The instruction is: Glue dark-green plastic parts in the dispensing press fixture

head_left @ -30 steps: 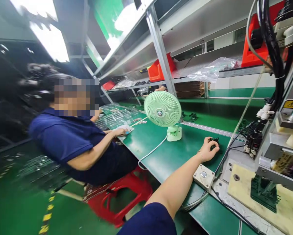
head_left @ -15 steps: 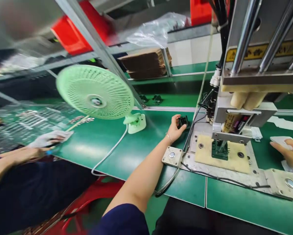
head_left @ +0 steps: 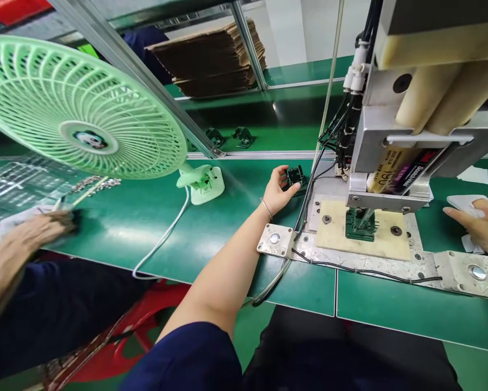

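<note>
My left hand [head_left: 280, 188] is closed around a small dark green circuit board assembly [head_left: 295, 176] over the bench, left of the press machine's cables. At the right edge my right hand [head_left: 482, 222] has its thumb and fingers on a folded white cloth or paper [head_left: 466, 204]. Between my hands stands a press machine [head_left: 394, 184]. Another green circuit board assembly [head_left: 360, 224] sits on the cream fixture plate [head_left: 385, 244] under the press head. The press's lower parts partly cover that assembly.
A green fan [head_left: 89, 136] stands on the bench at left. Metal push-button boxes [head_left: 275, 240] flank the fixture plate. More circuit board assemblies [head_left: 243, 137] lie behind the bench rail, below stacked cardboard [head_left: 211, 57]. A co-worker's hand [head_left: 44, 231] works at far left.
The camera view has moved closer and tilted down, so the fan and press look larger. My left hand still holds its circuit board assembly; my right still has the white piece.
</note>
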`<state>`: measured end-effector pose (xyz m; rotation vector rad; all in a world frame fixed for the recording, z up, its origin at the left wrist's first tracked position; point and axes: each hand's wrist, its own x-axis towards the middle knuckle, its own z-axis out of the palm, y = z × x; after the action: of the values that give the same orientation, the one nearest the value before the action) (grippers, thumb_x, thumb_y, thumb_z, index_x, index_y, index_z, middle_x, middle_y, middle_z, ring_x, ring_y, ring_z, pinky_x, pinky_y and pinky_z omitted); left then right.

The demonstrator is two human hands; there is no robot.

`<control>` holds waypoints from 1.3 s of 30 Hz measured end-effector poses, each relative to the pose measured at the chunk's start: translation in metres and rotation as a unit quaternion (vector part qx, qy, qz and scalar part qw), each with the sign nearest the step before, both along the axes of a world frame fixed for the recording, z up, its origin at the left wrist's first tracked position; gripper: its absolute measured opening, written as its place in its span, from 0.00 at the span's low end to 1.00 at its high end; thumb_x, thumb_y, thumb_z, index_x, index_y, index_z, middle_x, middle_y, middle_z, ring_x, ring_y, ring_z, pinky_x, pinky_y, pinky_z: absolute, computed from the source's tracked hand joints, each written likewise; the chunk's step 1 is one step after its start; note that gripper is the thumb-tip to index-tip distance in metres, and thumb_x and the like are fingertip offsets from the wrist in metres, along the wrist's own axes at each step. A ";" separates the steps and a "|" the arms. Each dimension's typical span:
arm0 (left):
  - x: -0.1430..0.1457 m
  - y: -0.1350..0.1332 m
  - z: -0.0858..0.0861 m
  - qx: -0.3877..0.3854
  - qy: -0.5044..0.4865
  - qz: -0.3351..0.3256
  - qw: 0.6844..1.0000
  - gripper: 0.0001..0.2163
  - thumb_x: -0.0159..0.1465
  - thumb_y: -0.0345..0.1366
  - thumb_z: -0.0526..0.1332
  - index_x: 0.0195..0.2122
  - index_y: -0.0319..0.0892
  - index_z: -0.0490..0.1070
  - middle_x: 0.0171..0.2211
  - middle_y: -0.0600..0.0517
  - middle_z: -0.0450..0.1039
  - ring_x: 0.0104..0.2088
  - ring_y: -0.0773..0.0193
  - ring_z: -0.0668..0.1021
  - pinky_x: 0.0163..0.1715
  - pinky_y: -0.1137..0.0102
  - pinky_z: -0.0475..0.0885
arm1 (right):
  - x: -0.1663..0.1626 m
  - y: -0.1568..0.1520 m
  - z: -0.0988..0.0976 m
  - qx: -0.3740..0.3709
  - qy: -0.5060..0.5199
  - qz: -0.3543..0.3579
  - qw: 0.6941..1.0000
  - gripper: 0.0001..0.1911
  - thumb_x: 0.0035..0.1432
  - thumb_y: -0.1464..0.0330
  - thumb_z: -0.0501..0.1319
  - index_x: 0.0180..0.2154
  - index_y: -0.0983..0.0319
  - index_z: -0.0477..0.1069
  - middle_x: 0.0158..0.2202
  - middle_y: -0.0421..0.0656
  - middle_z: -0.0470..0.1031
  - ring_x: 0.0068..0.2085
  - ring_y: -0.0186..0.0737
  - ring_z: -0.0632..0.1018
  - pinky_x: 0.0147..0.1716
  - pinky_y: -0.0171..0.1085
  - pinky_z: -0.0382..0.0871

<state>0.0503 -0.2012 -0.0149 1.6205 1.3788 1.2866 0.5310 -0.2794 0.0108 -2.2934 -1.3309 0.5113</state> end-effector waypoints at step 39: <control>0.002 -0.002 0.005 0.010 0.016 -0.042 0.999 0.35 0.50 0.57 0.69 0.52 0.46 0.58 0.53 0.44 0.63 0.50 0.56 0.74 0.53 0.60 0.71 | -0.004 -0.001 0.004 -0.005 -0.002 -0.026 1.000 0.33 0.34 0.38 0.65 0.32 0.58 0.73 0.20 0.36 0.65 0.21 0.38 0.67 0.20 0.40 0.59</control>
<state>0.0523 -0.2036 -0.0094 1.7010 1.3066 1.2352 0.5267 -0.2809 0.0153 -2.3324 -1.2692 0.4965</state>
